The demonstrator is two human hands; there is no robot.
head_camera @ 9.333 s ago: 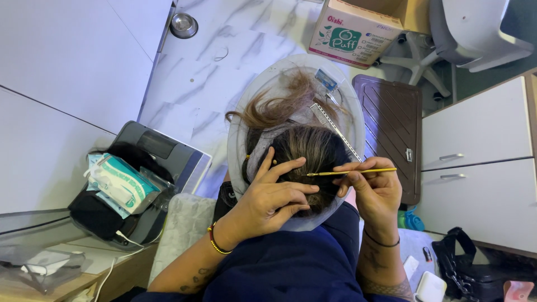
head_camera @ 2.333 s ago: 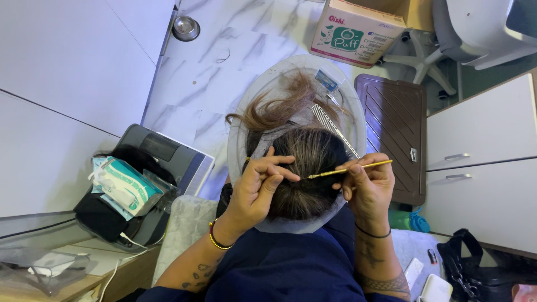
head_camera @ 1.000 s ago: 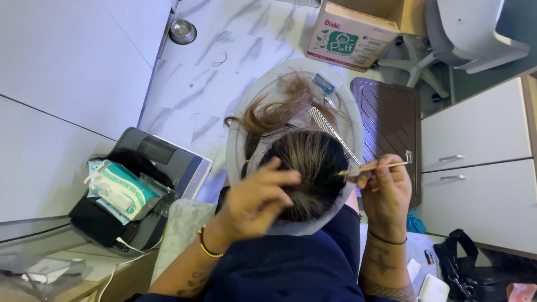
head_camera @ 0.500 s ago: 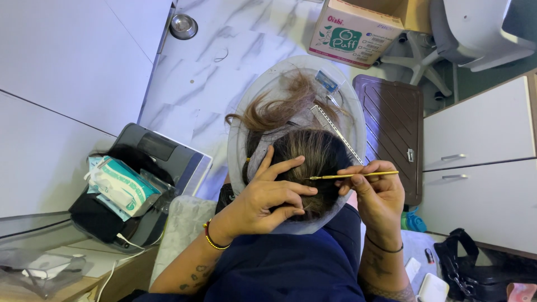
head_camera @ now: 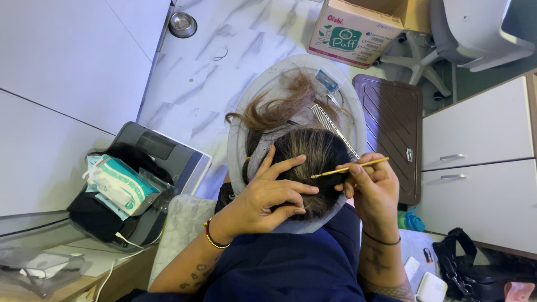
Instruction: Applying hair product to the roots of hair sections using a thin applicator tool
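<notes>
A single head-worn camera looked steeply down from above the person's own hands, close enough that the left hand (head_camera: 263, 196) and right hand (head_camera: 372, 187) filled the lower centre of the frame. It faced the marble-patterned floor (head_camera: 190, 78), which ran to the upper edge, with white cabinet drawers (head_camera: 481, 162) at the right. No second view shared the scene.

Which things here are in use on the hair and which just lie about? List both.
In use: left hand pressing the dark hair; right hand holding the thin yellow tool.

Lying about: cardboard box, metal bowl, black bag, white cabinet drawers.
</notes>
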